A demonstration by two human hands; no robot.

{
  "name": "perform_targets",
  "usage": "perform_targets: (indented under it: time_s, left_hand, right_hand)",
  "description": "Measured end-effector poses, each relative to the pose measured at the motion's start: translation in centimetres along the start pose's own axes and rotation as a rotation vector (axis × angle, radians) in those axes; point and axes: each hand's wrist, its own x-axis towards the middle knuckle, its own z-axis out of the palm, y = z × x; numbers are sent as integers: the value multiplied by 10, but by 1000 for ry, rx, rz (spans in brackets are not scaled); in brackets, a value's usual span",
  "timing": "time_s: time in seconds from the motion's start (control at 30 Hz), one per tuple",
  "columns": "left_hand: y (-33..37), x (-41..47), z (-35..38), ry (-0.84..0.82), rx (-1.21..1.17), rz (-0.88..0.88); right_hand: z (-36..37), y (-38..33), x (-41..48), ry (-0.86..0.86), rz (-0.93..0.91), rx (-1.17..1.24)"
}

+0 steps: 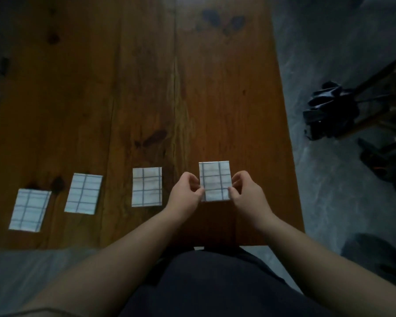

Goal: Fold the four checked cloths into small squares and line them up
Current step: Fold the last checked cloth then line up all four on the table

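Fingers [193,179] of left hand [185,199] and right hand [247,196] pinching sides of rightmost folded cloth [215,181], wooden table [146,88]

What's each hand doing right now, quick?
Left hand: pinches the left edge of the rightmost folded cloth.
Right hand: pinches the same cloth's right edge.

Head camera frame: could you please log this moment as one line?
left hand, right hand: pinch sides of rightmost cloth | other three cloths: folded, flat on table
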Motion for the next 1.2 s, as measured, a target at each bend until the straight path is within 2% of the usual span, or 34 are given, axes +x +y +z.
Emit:
perform_targets:
  time_s: [0.17, 0.37, 0.47, 0.67, 1.2]
  left_hand:
    - [0, -3, 12, 74, 148, -13]
    - [-9, -16, 27, 150, 595, 231]
    - [-10, -13, 36, 121, 698, 247]
    - [-10, -2, 37, 135, 751, 300]
    - [-7, 17, 31, 136, 760, 371]
  right_hand:
    - [-7, 11, 11, 20, -71, -156]
    - [-8, 23, 10, -89, -234, -431]
    - [-9, 24, 12, -99, -278, -492]
    - [-8, 28, 17, -84, -351, -565]
    - [-7, 23, 33, -43, -362, -610]
